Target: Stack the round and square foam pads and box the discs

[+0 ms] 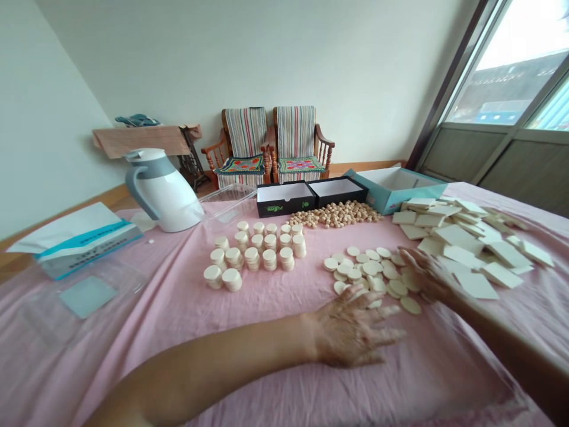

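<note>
Loose pale round discs (372,268) lie spread on the pink tablecloth (186,323). My left hand (355,329) rests at their near edge, palm down, with fingers spread and slightly blurred. On the right side of the discs, my right hand (422,274) reaches in between them and a heap of pale square tiles (462,240). Its fingers look stretched out, with no object visible in them. Left of the loose discs stand several short stacks of the same discs (252,256), set in uneven rows.
Behind the stacks lies a pile of small wooden beads (338,214). Black open boxes (284,198) and a light-blue box (395,188) stand at the back. A white-and-grey jug (166,193), a tissue pack (89,240) and a clear plastic tray (89,296) occupy the left.
</note>
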Tool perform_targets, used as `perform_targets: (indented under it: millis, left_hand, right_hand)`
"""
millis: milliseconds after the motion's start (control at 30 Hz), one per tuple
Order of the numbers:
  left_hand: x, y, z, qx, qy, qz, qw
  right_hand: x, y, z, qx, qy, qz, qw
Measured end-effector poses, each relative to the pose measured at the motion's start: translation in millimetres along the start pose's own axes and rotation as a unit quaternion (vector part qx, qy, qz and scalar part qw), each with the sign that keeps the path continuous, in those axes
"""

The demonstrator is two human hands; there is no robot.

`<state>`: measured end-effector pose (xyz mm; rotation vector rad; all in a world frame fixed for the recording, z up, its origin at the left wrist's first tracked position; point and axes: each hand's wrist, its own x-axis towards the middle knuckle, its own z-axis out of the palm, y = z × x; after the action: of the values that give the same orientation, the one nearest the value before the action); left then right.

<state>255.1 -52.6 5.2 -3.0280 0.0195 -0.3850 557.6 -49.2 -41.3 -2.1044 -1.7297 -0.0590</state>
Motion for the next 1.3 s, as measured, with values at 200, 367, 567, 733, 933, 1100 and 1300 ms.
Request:
perform_targets:
  millis: [200, 367, 567, 733, 933, 1100, 1300]
  left_hand:
    - [21, -14, 15.6, -0.01, 0.037, -0.016, 0.999]
    - [11, -25, 12.1, 0.021, 0.051, -0.058, 0.997]
    - [-4, -28, 8.1, 0.038, 0.076, -0.1, 0.991]
    - [-19, -26, 2.6, 0.048, 0.085, -0.144, 0.985]
    - [-52, -25, -5.6, 0.037, 0.075, -0.181, 0.98]
    - [-81, -19, -19.5, 0.018, 0.062, -0.221, 0.973]
    - [-110, -9, -27.3, -0.005, 0.08, -0.267, 0.96]
  right_hand:
    - [-9, -38, 2, 0.07, 0.031, -0.024, 0.997]
    - [-3, -70, 3, 0.163, 0.033, -0.003, 0.986]
    - [6, -112, 10, 0.248, 0.004, -0.026, 0.968]
    - [14, -139, 15, 0.324, 0.017, -0.08, 0.942]
    - [31, -139, 0, 0.347, 0.01, -0.089, 0.934]
    - [58, -119, 9, 0.216, 0.038, -0.031, 0.975]
    - [48, -127, 11, 0.211, -0.02, -0.071, 0.975]
